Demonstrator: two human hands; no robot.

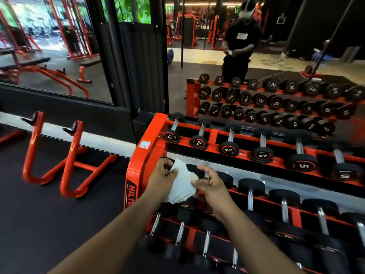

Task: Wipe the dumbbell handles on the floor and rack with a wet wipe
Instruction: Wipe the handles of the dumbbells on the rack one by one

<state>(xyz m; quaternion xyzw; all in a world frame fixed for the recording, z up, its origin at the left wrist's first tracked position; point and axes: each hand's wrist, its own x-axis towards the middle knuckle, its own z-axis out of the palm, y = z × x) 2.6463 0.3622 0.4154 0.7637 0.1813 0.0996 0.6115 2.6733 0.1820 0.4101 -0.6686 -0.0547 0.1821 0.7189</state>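
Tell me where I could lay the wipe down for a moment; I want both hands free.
Both hands, left hand and right hand, hold the wipe. The black floor mat left of the rack, in front of the orange stand, is bare. The rack's shelves are crowded with dumbbells; only narrow gaps remain.

The wet wipe (pixel 182 182) looks like soft, crumpled white cloth-like paper. The dumbbells (pixel 230 141) have bright, polished metal handles and matt black rubbery heads, on a rack (pixel 150 133) of glossy orange-red painted metal above a matt dark floor (pixel 39 214)
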